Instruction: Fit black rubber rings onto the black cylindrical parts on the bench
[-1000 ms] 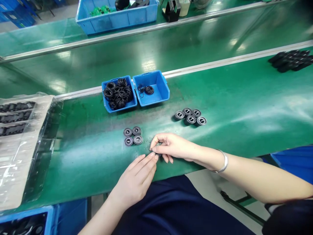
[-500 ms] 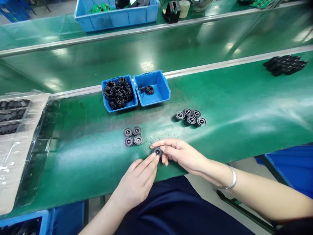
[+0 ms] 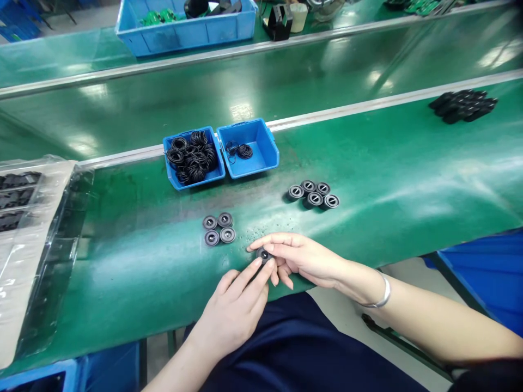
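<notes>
Between my hands is a small dark round grommet [image 3: 263,255] with a slotted centre. My right hand [image 3: 304,262], with a metal bangle [image 3: 383,297] on the wrist, pinches it from the right between thumb and fingers. The fingertips of my left hand [image 3: 237,307] press against its lower edge. Just above my hands, several matching grommets [image 3: 218,228] lie in a tight group on the green belt [image 3: 143,239]. Another group [image 3: 314,193] sits further right. Fine dark specks [image 3: 255,231] dot the belt near my fingers.
Two joined blue bins stand behind the grommets: one [image 3: 200,179] is full of black O-rings, and the other [image 3: 261,158] holds a few. A plastic bag [image 3: 36,267] of black parts lies left, more black parts [image 3: 461,106] lie far right, and a metal rail [image 3: 327,109] edges the belt.
The grommet, earlier hidden in my fingers, now shows between my hands, which have come slightly closer to me. The whole view has drifted a little to the left.
</notes>
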A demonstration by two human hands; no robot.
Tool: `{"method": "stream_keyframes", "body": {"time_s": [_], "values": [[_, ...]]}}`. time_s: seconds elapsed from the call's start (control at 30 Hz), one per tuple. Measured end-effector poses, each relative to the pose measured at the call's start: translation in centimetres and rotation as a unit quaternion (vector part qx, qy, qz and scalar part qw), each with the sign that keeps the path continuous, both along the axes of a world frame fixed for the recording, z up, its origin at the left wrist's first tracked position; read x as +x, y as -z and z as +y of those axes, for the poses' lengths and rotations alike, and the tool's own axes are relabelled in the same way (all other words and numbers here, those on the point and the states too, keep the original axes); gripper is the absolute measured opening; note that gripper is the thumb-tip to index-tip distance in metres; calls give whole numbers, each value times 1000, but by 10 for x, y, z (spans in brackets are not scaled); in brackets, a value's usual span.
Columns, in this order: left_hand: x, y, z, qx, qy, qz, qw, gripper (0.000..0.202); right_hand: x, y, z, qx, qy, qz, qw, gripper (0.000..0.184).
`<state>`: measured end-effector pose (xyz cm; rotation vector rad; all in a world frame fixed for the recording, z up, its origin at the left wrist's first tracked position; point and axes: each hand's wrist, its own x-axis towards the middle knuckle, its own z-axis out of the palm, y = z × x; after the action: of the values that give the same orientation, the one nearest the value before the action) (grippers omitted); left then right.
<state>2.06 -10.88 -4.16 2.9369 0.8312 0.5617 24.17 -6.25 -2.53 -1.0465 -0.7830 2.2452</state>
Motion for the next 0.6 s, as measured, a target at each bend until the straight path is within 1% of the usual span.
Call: {"method": "stream_keyframes", "body": {"time_s": [0.13, 0.2, 0.37, 0.43, 0.6], "values": [[0, -1, 1, 3, 9, -25, 1000, 37, 2, 1, 6, -1, -28, 13, 1000, 32], [-2, -2, 3, -4, 11, -29, 1000, 36, 3, 1, 9, -8, -35, 17, 999, 32], [-3, 0, 5, -33, 20, -4, 999, 36, 3, 1, 9, -14, -30, 33, 999, 32], [-2, 0, 5, -29, 15, -5, 999, 36, 4, 2, 6, -10, -20, 48, 999, 33], [0, -2, 5, -20, 6, -15, 1000, 35, 3, 7, -7, 15, 36, 57, 998, 34]]}}
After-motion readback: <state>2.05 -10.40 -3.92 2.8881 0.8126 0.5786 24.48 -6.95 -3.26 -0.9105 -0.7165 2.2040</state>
